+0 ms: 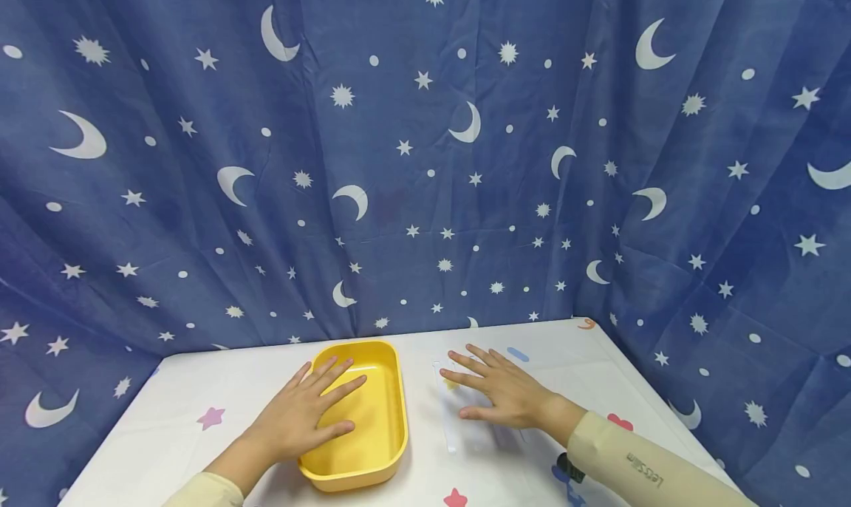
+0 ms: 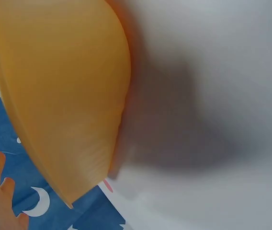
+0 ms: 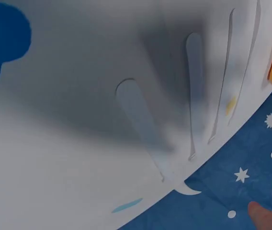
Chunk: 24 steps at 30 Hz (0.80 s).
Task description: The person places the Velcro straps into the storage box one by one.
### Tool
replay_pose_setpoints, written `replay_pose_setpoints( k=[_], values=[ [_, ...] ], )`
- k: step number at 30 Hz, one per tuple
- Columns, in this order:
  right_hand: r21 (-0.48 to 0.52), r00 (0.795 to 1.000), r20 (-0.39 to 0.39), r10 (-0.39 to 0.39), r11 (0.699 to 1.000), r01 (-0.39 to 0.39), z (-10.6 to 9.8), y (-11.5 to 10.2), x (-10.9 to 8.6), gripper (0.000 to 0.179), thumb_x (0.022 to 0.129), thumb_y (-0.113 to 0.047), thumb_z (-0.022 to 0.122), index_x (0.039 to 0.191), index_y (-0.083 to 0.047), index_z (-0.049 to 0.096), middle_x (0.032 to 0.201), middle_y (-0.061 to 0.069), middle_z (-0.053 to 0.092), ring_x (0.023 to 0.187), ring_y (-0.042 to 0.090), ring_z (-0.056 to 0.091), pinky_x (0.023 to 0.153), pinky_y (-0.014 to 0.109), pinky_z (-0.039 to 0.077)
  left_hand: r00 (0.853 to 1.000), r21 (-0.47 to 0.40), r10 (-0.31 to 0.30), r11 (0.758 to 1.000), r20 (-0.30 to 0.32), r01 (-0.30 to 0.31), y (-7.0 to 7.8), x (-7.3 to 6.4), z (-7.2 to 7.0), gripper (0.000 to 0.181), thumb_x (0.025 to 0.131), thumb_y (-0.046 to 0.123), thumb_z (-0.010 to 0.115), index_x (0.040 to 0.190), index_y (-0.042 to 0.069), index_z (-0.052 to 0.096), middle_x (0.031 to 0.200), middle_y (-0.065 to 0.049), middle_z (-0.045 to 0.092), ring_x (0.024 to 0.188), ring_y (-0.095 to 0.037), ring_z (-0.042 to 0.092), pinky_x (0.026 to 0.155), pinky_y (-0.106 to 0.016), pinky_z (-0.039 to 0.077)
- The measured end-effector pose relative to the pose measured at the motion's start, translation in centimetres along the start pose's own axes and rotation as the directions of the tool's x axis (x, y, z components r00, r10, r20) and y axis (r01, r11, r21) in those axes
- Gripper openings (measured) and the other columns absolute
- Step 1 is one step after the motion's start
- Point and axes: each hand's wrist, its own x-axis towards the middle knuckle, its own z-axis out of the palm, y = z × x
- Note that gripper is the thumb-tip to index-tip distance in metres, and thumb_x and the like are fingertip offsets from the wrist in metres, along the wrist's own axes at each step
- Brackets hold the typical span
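My left hand [image 1: 292,418] hovers with spread fingers over the left side of a yellow rectangular tub [image 1: 403,411]. Bare floor shows inside the part of the tub that is not covered by the hand. In the left wrist view the tub's outer wall [image 2: 59,96] fills much of the left side. To the right of the tub, my right hand [image 1: 508,392] is held with fingers fanned out, above several pale, flat strips with rounded ends [image 3: 195,86]. These lie roughly side by side on the white cloth; their exact kind is hard to tell. Neither hand grips anything.
A white tablecloth [image 1: 199,389] printed with coloured shapes covers the table. Dark blue curtains [image 1: 399,160] with moons and stars stand close behind the table and along its sides. A small black object [image 1: 570,468] shows beneath the right forearm.
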Motion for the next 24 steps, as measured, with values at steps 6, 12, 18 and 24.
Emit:
replay_pose_setpoints(
  k=[6, 12, 18, 24],
  values=[
    [0.001, 1.0, -0.009, 0.028, 1.0, -0.028, 0.0, 0.6, -0.4, 0.062, 0.086, -0.059, 0.041, 0.141, -0.038, 0.022, 0.148, -0.005, 0.016, 0.133, 0.03, 0.013, 0.1, 0.06, 0.019, 1.0, -0.004, -0.012, 1.0, -0.006, 0.012, -0.4, -0.4, -0.1, 0.062, 0.083, 0.062, 0.045, 0.137, 0.035, 0.035, 0.143, -0.001, 0.03, 0.13, -0.026, 0.025, 0.106, -0.049, 0.011],
    [0.007, 0.998, -0.004, 0.061, 0.998, -0.061, 0.1, 1.2, -0.8, 0.061, 0.087, -0.058, 0.041, 0.141, -0.038, 0.021, 0.148, -0.006, 0.015, 0.133, 0.03, 0.013, 0.1, 0.059, 0.019, 0.998, -0.007, -0.056, 0.998, 0.035, 0.056, -0.9, -0.8, -0.3, 0.062, 0.084, 0.062, 0.043, 0.139, 0.036, 0.03, 0.146, 0.002, 0.022, 0.131, -0.024, 0.022, 0.108, -0.046, 0.006],
    [0.0, 0.996, -0.01, 0.087, 0.996, -0.087, 0.2, 1.7, -1.5, 0.061, 0.087, -0.059, 0.04, 0.141, -0.037, 0.022, 0.148, -0.006, 0.016, 0.133, 0.029, 0.013, 0.1, 0.057, 0.02, 0.996, -0.004, -0.081, 0.997, 0.036, 0.081, -1.4, -1.2, -0.6, 0.061, 0.085, 0.061, 0.042, 0.139, 0.036, 0.03, 0.147, 0.004, 0.018, 0.132, -0.023, 0.019, 0.108, -0.04, -0.003],
    [0.005, 0.994, -0.03, 0.102, 0.995, -0.102, 0.1, 2.3, -2.2, 0.061, 0.087, -0.06, 0.036, 0.142, -0.035, 0.023, 0.147, -0.002, 0.02, 0.133, 0.028, 0.015, 0.104, 0.051, 0.019, 0.993, -0.007, -0.119, 0.993, 0.015, 0.119, -1.9, -1.7, -0.6, 0.06, 0.084, 0.056, 0.049, 0.138, 0.035, 0.033, 0.144, 0.0, 0.027, 0.13, -0.026, 0.024, 0.109, -0.039, -0.003]
  ],
)
